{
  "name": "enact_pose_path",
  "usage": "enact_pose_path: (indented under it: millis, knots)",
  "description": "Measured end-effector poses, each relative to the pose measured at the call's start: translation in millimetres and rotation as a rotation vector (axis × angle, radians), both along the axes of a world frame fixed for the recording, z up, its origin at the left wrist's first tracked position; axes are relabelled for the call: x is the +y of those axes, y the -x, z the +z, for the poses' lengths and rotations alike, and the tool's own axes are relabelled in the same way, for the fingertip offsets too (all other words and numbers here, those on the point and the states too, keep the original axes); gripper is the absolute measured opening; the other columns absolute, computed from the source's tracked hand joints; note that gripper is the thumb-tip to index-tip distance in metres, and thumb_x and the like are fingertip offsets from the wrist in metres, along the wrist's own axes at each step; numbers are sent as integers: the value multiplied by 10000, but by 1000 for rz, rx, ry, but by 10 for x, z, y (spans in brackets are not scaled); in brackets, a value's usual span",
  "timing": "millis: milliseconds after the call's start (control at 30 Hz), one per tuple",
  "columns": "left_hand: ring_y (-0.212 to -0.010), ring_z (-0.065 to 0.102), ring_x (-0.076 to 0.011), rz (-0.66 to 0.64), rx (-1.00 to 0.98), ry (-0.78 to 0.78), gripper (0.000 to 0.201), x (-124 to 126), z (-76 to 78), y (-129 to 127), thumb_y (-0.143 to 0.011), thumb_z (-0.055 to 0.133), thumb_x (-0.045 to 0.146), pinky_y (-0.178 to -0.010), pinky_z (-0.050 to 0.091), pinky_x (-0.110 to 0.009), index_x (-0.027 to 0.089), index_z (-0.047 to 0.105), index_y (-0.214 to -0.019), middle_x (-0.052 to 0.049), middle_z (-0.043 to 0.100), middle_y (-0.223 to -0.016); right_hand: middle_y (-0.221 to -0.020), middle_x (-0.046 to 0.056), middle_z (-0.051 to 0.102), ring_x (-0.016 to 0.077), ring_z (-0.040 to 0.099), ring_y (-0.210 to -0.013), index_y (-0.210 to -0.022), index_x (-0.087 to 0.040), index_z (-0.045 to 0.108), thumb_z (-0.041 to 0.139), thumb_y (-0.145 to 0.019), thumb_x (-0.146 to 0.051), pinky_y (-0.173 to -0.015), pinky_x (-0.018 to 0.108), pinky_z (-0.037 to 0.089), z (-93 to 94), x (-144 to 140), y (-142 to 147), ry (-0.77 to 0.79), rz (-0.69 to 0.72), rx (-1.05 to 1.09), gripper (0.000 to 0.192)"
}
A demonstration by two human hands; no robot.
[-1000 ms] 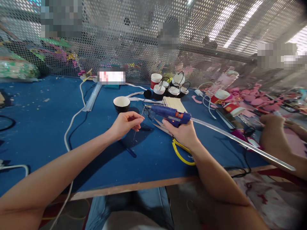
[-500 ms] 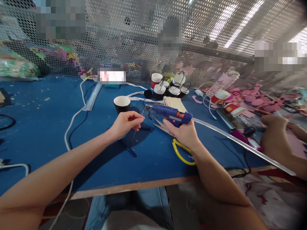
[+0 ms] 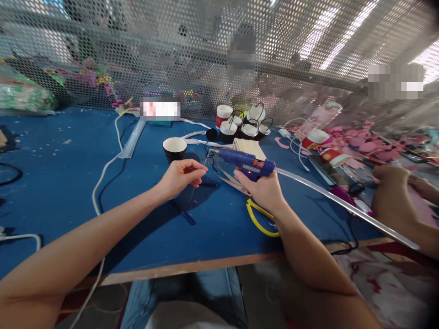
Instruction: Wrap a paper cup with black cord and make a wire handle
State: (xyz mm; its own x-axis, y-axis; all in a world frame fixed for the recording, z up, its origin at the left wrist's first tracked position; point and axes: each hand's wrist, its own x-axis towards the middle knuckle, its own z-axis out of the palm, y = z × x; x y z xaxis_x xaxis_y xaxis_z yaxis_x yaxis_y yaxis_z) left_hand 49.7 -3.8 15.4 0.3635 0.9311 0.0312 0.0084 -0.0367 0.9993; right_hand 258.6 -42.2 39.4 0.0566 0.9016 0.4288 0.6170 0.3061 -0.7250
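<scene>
My right hand [image 3: 263,189] grips a blue hot glue gun [image 3: 244,163] with its nozzle pointing left; a long clear glue stick [image 3: 343,206] trails out of its back to the right. My left hand [image 3: 180,177] pinches a thin wire [image 3: 205,161] just left of the nozzle, fingers closed on it. A black paper cup [image 3: 174,149] with a white inside stands just behind my left hand. Scissors with yellow handles [image 3: 256,218] lie on the blue table [image 3: 61,183] under my right hand.
Several black and white cups with wire handles [image 3: 245,124] stand at the back, with a stack of wooden sticks [image 3: 249,146] in front. A white cable [image 3: 103,171] runs across the left. Another person's hands [image 3: 394,187] work among pink cut-outs [image 3: 363,141] at right. Perforated metal screen [image 3: 206,59] behind.
The glue gun nozzle has shifted very slightly toward the wire. Both hands otherwise stay in place.
</scene>
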Motion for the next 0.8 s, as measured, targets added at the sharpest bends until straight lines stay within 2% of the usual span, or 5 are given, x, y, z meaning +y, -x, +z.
enact_pose_path:
  millis: [200,333,567,800]
  knots:
    - [-555,551,-82,-1,-35,2,204,9,-12,16,-722,645,288,-554,496,-229,119,621,-835,9,578,-605,-586,39,601,210,619,-699,-627,-173,597,624,-705,-329,-589,314,499,1,-11,-3,63,14,17,177]
    - [-565,544,-84,-11,-47,25,209,4,-6,7,-723,643,282,-551,492,-234,112,628,-844,6,570,-614,-570,30,586,199,604,-666,-693,-168,613,630,-705,-344,-551,302,488,0,-21,9,76,8,76,177]
    - [-544,544,-82,-56,-119,136,215,1,4,-3,-705,667,267,-539,482,-232,111,637,-851,8,571,-597,-492,-10,525,134,511,-480,-709,-166,598,634,-702,-347,-488,289,457,17,-20,22,128,17,126,184]
    - [-534,541,-76,-104,-207,211,220,5,30,12,-703,679,255,-537,476,-229,109,635,-861,11,571,-593,-542,12,564,162,559,-572,-683,-172,603,633,-703,-337,-546,302,477,-15,-12,14,81,28,107,169]
